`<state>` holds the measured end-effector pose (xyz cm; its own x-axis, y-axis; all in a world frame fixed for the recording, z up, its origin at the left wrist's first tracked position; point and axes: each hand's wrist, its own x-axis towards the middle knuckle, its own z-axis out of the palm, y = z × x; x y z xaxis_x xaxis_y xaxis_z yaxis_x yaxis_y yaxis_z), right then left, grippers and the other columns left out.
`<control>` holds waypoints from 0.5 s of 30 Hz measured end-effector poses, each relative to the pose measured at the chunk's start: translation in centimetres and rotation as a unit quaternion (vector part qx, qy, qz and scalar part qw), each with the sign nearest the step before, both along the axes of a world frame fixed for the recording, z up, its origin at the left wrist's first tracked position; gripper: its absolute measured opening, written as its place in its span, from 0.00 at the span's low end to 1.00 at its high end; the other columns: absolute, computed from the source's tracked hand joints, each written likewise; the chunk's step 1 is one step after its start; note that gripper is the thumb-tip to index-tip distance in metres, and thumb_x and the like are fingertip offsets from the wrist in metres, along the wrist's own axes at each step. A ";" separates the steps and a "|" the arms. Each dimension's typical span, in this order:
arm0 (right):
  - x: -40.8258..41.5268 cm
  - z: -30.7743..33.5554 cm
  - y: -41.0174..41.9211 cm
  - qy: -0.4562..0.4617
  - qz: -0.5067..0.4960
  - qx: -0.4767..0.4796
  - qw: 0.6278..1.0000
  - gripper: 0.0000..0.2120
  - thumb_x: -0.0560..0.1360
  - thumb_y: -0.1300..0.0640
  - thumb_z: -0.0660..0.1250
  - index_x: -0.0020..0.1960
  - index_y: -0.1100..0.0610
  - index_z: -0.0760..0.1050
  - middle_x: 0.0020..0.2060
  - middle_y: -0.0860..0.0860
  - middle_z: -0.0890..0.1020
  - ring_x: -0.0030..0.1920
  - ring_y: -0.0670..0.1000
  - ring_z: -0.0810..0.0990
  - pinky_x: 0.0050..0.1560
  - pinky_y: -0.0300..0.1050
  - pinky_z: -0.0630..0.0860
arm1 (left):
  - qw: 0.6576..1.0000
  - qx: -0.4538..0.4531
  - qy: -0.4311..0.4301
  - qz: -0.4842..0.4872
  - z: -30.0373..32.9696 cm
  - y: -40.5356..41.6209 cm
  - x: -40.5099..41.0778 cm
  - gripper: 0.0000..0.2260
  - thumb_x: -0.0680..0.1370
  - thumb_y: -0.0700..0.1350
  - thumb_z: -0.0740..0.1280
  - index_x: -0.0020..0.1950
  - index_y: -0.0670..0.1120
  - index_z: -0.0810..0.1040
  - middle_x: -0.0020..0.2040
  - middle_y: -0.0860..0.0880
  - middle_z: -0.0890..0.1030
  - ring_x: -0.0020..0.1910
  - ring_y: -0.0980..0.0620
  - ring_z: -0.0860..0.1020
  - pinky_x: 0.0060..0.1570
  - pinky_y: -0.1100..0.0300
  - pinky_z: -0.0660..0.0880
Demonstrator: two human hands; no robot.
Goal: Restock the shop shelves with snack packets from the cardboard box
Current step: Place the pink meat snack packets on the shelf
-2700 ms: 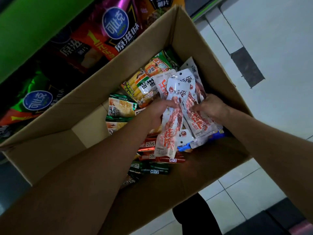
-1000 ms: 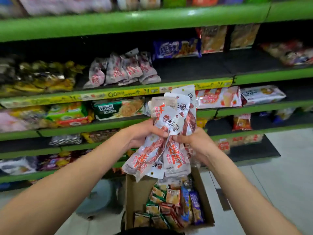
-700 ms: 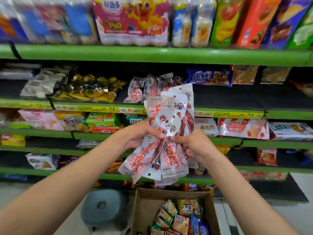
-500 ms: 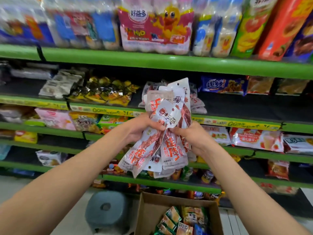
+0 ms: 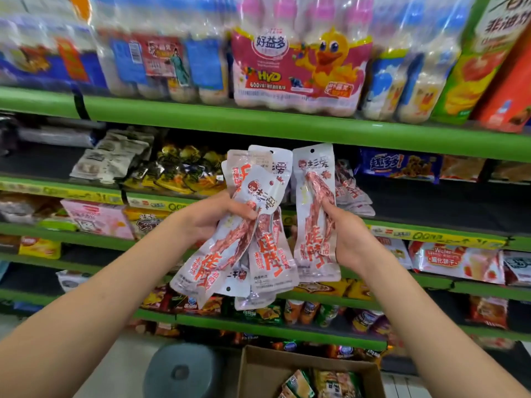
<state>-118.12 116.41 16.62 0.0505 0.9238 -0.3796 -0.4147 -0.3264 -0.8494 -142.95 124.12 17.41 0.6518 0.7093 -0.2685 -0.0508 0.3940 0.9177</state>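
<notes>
Writing: drinks pack (image 5: 296, 67), top centre, reads "好益多" and "HyD"; packet print too blurred, perhaps "烤脖".
Left hand (image 5: 212, 216): fingers curled round bunch of packets (image 5: 253, 239), centre frame.
Right hand (image 5: 347, 239): pinches single packet (image 5: 314, 214) just beside the bunch.
Box (image 5: 258, 372): bottom centre, below shelves (image 5: 287, 124).

White snack packets (image 5: 253, 225) streaked red with orange lettering. Green metal shelf edges (image 5: 258, 122), yellow price strip (image 5: 431, 235). Pink drink multipack (image 5: 298, 70) with yellow cartoon duck. Brown cardboard box (image 5: 258, 374), grey round stool (image 5: 184, 372).

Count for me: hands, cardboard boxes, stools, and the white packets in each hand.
Hands: 2, left hand and right hand
cardboard box: 1
grey stool: 1
single packet, right fingers: 1
bunch, left fingers: overlapped, not countable
Total counted: 5
</notes>
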 end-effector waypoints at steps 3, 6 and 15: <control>0.7 0.1 0.5 0.023 0.002 -0.009 1.000 0.18 0.81 0.48 0.61 0.62 0.59 0.78 0.50 0.62 0.85 0.49 0.62 0.86 0.38 0.56 0.82 | 1.000 0.008 -0.003 -0.013 0.3 1.1 -1.3 0.28 0.60 0.30 0.75 0.59 0.45 0.79 0.54 0.40 0.85 0.50 0.41 0.85 0.44 0.48 0.82; 1.0 -0.2 0.9 0.026 0.007 -0.012 1.000 0.20 0.81 0.45 0.61 0.63 0.58 0.77 0.52 0.62 0.85 0.51 0.62 0.85 0.39 0.58 0.82 | 0.999 0.005 0.008 -0.046 0.2 2.0 -2.1 0.31 0.55 0.32 0.81 0.57 0.47 0.83 0.55 0.39 0.84 0.52 0.39 0.84 0.45 0.47 0.82; 1.5 -0.6 0.9 0.029 0.030 0.002 0.999 0.25 0.80 0.36 0.56 0.63 0.52 0.79 0.55 0.61 0.84 0.55 0.62 0.84 0.46 0.59 0.82 | 0.997 0.007 0.039 -0.073 -0.1 3.3 -1.6 0.25 0.62 0.32 0.76 0.58 0.45 0.82 0.58 0.38 0.83 0.55 0.39 0.83 0.47 0.48 0.82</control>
<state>-116.57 117.27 16.05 -0.0273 0.9261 -0.3763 -0.4421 -0.3488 -0.8264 -144.57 127.39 17.27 0.7260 0.6120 -0.3138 0.0780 0.3800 0.9217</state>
